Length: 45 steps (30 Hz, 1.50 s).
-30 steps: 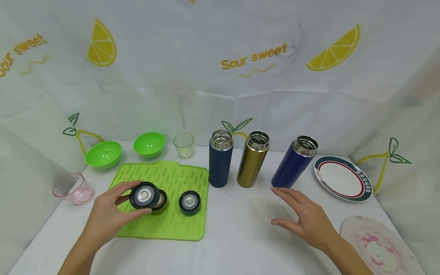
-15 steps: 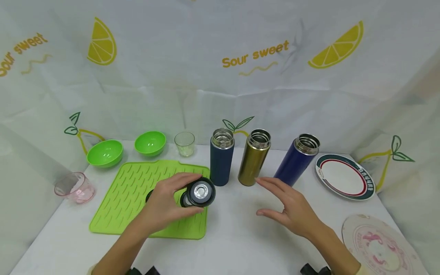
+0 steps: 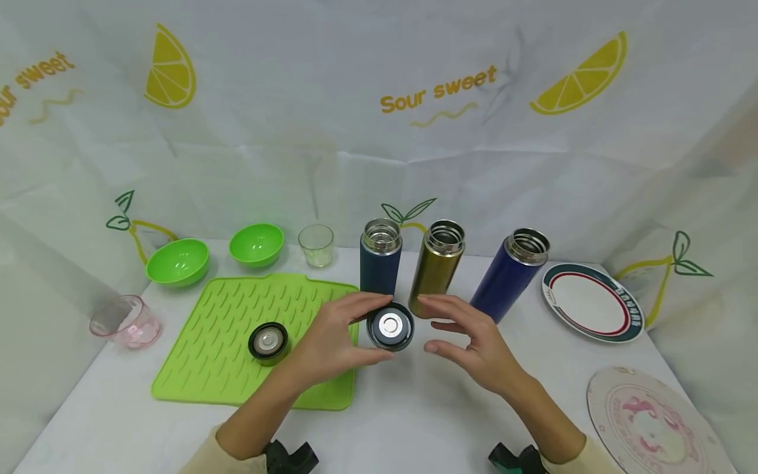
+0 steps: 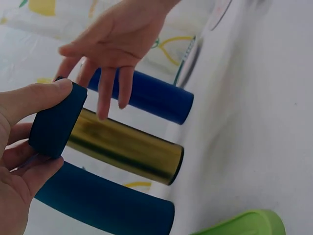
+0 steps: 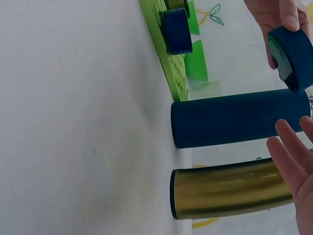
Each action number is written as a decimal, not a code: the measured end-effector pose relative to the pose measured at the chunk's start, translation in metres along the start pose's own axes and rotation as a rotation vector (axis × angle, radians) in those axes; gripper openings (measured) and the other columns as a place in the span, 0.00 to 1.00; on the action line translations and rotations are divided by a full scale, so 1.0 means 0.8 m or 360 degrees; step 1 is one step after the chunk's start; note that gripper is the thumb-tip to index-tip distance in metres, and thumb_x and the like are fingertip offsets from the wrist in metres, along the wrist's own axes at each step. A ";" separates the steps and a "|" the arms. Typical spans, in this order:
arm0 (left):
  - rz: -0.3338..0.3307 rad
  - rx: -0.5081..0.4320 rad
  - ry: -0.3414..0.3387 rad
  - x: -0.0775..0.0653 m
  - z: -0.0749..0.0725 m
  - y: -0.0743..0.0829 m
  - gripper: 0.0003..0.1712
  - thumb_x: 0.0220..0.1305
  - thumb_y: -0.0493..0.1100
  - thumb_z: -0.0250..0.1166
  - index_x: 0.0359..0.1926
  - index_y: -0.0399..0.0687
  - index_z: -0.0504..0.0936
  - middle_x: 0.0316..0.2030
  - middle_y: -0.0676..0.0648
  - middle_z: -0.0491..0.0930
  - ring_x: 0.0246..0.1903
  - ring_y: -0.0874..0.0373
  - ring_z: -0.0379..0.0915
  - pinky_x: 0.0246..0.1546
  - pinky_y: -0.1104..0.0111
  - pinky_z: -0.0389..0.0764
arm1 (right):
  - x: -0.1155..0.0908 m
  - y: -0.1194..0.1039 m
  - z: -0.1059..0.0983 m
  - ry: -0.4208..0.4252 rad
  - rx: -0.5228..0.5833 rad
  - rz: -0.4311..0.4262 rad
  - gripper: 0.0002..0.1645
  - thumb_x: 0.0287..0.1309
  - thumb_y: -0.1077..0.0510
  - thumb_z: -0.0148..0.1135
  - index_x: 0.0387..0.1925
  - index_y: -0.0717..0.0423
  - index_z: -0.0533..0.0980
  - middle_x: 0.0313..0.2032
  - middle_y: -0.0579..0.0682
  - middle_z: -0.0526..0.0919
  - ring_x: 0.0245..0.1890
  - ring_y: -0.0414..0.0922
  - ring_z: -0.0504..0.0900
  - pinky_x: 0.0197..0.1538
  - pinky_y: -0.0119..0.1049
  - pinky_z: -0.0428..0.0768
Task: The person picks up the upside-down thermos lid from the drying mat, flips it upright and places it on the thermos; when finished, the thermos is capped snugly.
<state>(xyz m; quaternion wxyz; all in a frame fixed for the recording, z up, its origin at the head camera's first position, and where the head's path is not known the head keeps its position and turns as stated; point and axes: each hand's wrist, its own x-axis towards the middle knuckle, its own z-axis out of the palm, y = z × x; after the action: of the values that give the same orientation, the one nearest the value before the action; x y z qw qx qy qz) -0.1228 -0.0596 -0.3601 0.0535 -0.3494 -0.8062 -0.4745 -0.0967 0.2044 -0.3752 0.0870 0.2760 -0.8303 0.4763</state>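
My left hand (image 3: pixel 334 339) holds a dark blue bottle lid (image 3: pixel 390 326) between thumb and fingers, its silver-centred inner side facing the head camera. Facing it across a small gap, my right hand (image 3: pixel 474 339) has its fingers extended and holds nothing. Behind the hands stand a dark blue bottle (image 3: pixel 380 263), a gold bottle (image 3: pixel 437 270) and a brighter blue bottle (image 3: pixel 509 276), all uncapped. On the green mat (image 3: pixel 207 342) lies a gold lid (image 3: pixel 269 342). Another blue lid (image 5: pixel 177 30) on the mat shows in the right wrist view; my left hand hides it in the head view.
Two green bowls (image 3: pixel 177 262) and a clear glass (image 3: pixel 316 245) stand along the back left. A pink glass (image 3: pixel 127 322) sits by the left edge. To the right are a rimmed plate (image 3: pixel 592 303) and a pink-patterned round mat (image 3: pixel 651 421).
From over the green mat, my left hand has carried the lid rightward to in front of the dark blue bottle. My right hand has moved left towards it.
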 end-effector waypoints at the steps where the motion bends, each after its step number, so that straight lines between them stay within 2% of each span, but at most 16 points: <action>1: 0.0009 0.0011 -0.0003 0.001 0.002 0.000 0.42 0.43 0.41 0.85 0.62 0.39 0.81 0.59 0.43 0.83 0.59 0.49 0.81 0.56 0.67 0.85 | 0.001 -0.001 0.002 0.0000 0.0039 0.0002 0.37 0.56 0.68 0.72 0.68 0.53 0.74 0.64 0.59 0.79 0.59 0.44 0.85 0.55 0.36 0.87; 7: 0.0005 0.0051 -0.0030 0.005 0.011 -0.003 0.41 0.44 0.42 0.84 0.62 0.39 0.81 0.59 0.43 0.83 0.60 0.49 0.80 0.56 0.65 0.85 | 0.003 0.003 0.011 0.0001 0.0187 -0.0001 0.27 0.60 0.70 0.68 0.61 0.57 0.79 0.62 0.60 0.80 0.52 0.35 0.87 0.51 0.36 0.88; 14: 0.0008 0.0125 -0.0032 0.004 0.015 -0.001 0.41 0.44 0.43 0.84 0.62 0.39 0.81 0.59 0.44 0.84 0.61 0.49 0.80 0.59 0.59 0.83 | 0.003 0.006 0.017 -0.0008 0.0334 -0.0046 0.20 0.60 0.72 0.67 0.54 0.63 0.83 0.59 0.62 0.81 0.52 0.34 0.86 0.48 0.31 0.88; 18: 0.0037 0.0093 -0.0037 0.006 0.018 0.000 0.43 0.45 0.43 0.84 0.64 0.39 0.80 0.60 0.43 0.83 0.62 0.49 0.79 0.60 0.60 0.83 | 0.001 0.007 0.015 0.0024 0.0388 -0.0047 0.20 0.58 0.74 0.67 0.53 0.65 0.83 0.59 0.53 0.82 0.52 0.34 0.86 0.47 0.32 0.88; 21: 0.0026 -0.0021 -0.0059 0.007 0.021 -0.001 0.45 0.46 0.42 0.84 0.66 0.40 0.77 0.63 0.43 0.79 0.63 0.49 0.78 0.61 0.65 0.82 | -0.002 0.007 0.012 0.0048 0.0410 -0.0026 0.20 0.55 0.75 0.68 0.51 0.67 0.84 0.59 0.43 0.82 0.53 0.34 0.86 0.46 0.33 0.89; 25: -0.0078 -0.0232 -0.0077 0.004 0.022 -0.005 0.45 0.47 0.40 0.83 0.68 0.42 0.75 0.64 0.43 0.77 0.64 0.49 0.77 0.59 0.71 0.82 | -0.005 0.006 0.010 0.0058 0.0438 0.0011 0.20 0.53 0.76 0.69 0.50 0.69 0.84 0.59 0.38 0.81 0.55 0.34 0.85 0.47 0.34 0.88; 28: -0.0205 -0.0335 -0.0052 0.003 0.020 -0.008 0.40 0.51 0.40 0.81 0.66 0.45 0.77 0.62 0.44 0.79 0.62 0.50 0.79 0.55 0.72 0.84 | -0.005 0.006 0.009 0.0067 0.0448 0.0019 0.20 0.53 0.77 0.69 0.49 0.71 0.83 0.59 0.37 0.81 0.55 0.34 0.85 0.47 0.34 0.88; 31: -0.0345 -0.0405 -0.0017 0.004 0.018 -0.009 0.31 0.58 0.42 0.77 0.63 0.47 0.80 0.57 0.46 0.83 0.56 0.53 0.82 0.49 0.73 0.86 | -0.004 0.006 0.009 0.0092 0.0456 0.0020 0.19 0.52 0.77 0.69 0.49 0.72 0.83 0.60 0.37 0.81 0.55 0.34 0.85 0.47 0.34 0.88; 35: -0.0470 -0.0421 0.0013 0.007 0.018 -0.008 0.23 0.63 0.46 0.73 0.59 0.52 0.84 0.49 0.50 0.88 0.47 0.58 0.84 0.41 0.73 0.88 | -0.002 0.007 0.008 0.0120 0.0454 0.0024 0.19 0.52 0.78 0.69 0.48 0.73 0.83 0.59 0.36 0.81 0.56 0.35 0.85 0.47 0.33 0.88; 39: -0.0522 -0.0386 0.0054 0.009 0.020 -0.008 0.20 0.62 0.46 0.73 0.56 0.55 0.86 0.44 0.52 0.89 0.42 0.62 0.84 0.39 0.72 0.86 | 0.000 0.008 0.009 0.0119 0.0470 0.0031 0.19 0.52 0.78 0.69 0.48 0.74 0.83 0.59 0.37 0.81 0.55 0.36 0.85 0.48 0.34 0.88; 45: -0.0552 -0.0426 0.0099 0.009 0.018 -0.008 0.18 0.60 0.43 0.75 0.53 0.55 0.87 0.42 0.52 0.89 0.42 0.62 0.83 0.36 0.71 0.84 | 0.001 0.011 0.013 0.0107 0.0512 0.0029 0.16 0.51 0.78 0.70 0.44 0.72 0.84 0.60 0.38 0.81 0.56 0.35 0.85 0.49 0.34 0.88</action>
<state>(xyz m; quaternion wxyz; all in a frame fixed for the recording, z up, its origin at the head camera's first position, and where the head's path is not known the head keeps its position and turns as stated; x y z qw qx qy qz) -0.1283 -0.0462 -0.3700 -0.0509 -0.1947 -0.7821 -0.5898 -0.1010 0.1988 -0.3873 0.0650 0.2628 -0.7425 0.6127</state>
